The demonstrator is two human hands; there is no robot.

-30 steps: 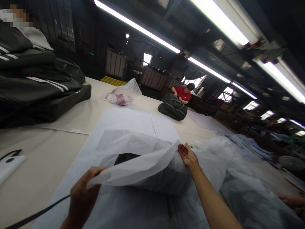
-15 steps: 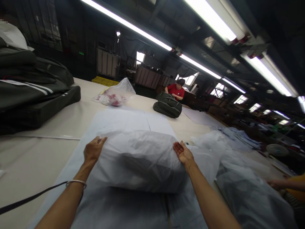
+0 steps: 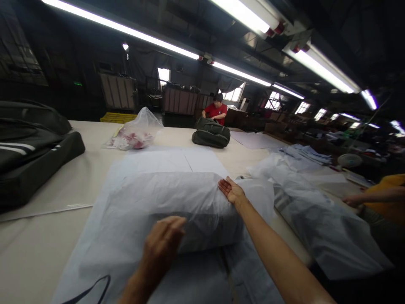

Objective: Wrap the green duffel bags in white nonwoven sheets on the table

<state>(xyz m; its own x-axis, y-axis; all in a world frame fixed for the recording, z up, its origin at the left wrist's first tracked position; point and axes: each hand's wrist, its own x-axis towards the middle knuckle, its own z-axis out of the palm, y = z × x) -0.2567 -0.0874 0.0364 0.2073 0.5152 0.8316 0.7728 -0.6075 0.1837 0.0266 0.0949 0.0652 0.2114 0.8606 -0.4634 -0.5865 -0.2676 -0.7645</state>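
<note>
A bulky bundle in a whitish translucent plastic bag [image 3: 177, 196] lies in front of me, with a dark shape showing through its near side. My right hand [image 3: 232, 191] rests at the bag's upper right corner, fingers stretched out and palm turned toward the plastic. Over the near side of the bundle is my left hand [image 3: 164, 240], blurred by motion with its fingers bent; whether it touches the plastic or holds anything I cannot tell. White sheets [image 3: 171, 159] lie flat beneath and beyond the bundle. A dark strap [image 3: 88, 291] trails near my left forearm.
Dark green bags [image 3: 41, 156] with white stripes lie at the left. Farther back are a clear plastic bag with red-and-white contents [image 3: 136, 133] and a dark green bag [image 3: 211, 133] before a person in red [image 3: 218, 110]. Another plastic-wrapped bundle [image 3: 319, 223] and a person in yellow [image 3: 384, 194] are at the right.
My left hand has left the bag's upper left corner and moved right and toward me. My right hand stays at the upper right corner. The view has turned slightly right and levelled.
</note>
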